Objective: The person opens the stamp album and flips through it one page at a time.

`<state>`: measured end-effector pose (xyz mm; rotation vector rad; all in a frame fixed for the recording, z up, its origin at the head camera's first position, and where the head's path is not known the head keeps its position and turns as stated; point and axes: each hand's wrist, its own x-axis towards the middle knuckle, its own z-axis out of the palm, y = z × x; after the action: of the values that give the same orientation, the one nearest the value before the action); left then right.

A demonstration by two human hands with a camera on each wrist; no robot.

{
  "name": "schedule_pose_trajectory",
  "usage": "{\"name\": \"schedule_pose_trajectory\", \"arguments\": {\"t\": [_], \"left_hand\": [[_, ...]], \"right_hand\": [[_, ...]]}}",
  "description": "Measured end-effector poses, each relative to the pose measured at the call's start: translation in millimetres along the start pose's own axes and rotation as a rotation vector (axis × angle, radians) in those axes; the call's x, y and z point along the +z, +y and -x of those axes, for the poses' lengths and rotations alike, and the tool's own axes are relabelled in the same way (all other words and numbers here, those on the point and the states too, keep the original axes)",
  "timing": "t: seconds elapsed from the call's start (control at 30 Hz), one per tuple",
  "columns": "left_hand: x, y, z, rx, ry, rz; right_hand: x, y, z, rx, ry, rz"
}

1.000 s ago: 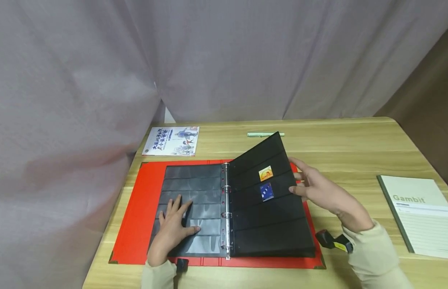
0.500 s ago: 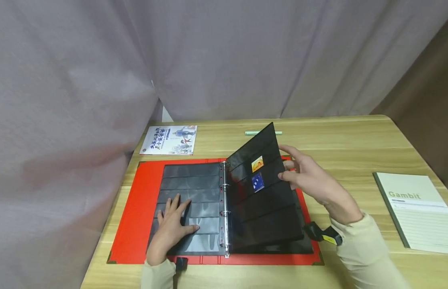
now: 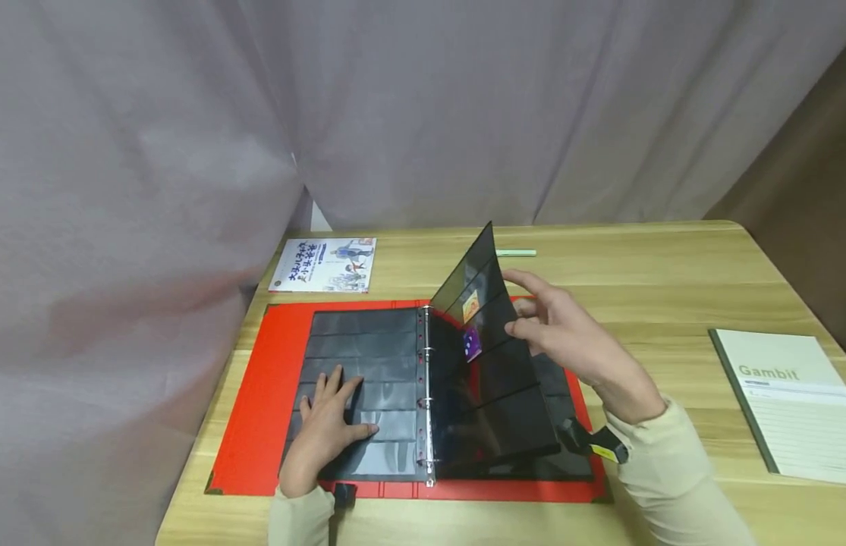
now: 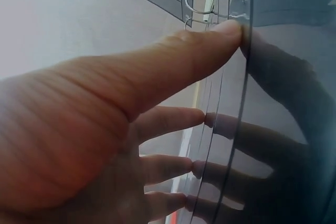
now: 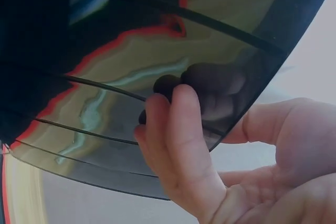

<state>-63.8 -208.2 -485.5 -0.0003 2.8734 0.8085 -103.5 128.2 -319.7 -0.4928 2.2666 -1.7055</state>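
Observation:
An open red ring binder (image 3: pixel 241 409) with black pocket pages lies on the table. My left hand (image 3: pixel 327 436) is spread flat on the left-hand page (image 3: pixel 364 322); its fingertips touch the glossy surface in the left wrist view. My right hand (image 3: pixel 566 334) pinches the outer edge of a black stamp page (image 3: pixel 511 417), thumb on the near face and fingers (image 5: pixel 186 124) behind it. That page stands steeply raised from the metal rings (image 3: pixel 428 402). Its pockets hold a yellow-orange stamp (image 3: pixel 470 306) and a purple-blue stamp (image 3: pixel 472 344). More black pages (image 3: pixel 576 455) lie beneath it.
A picture booklet (image 3: pixel 322 265) lies at the back left of the wooden table (image 3: pixel 655 280). Behind the raised page is a pale green pen (image 3: pixel 518 252), partly hidden. On the right lies a "Gambit" notebook (image 3: pixel 791 406). Grey curtains (image 3: pixel 423 114) hang behind.
My right hand has moved left and lifted the stamp page from a low slant to a steep one, uncovering pages under it. The left hand stays in place.

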Motion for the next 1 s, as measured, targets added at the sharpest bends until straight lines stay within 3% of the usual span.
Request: {"name": "schedule_pose_trajectory", "arguments": {"t": [0.23,0.43,0.67,1.0], "left_hand": [[-3.8,0.9,-1.4,0.009,0.019,-0.012],[-15.2,8.5,-2.1,0.019,0.055,-0.029],[-33.7,30.4,-1.8,0.041,0.109,0.029],[-53.8,63.8,1.9,0.157,0.207,0.177]], "right_hand": [[8.2,-3.1,-8.9,-0.019,-0.001,-0.025],[13.5,-7.1,-16.0,-0.029,-0.02,-0.04],[24.9,-10.5,-26.1,-0.015,-0.038,-0.022],[42.9,-8.7,-36.4,0.009,-0.069,-0.09]]}}
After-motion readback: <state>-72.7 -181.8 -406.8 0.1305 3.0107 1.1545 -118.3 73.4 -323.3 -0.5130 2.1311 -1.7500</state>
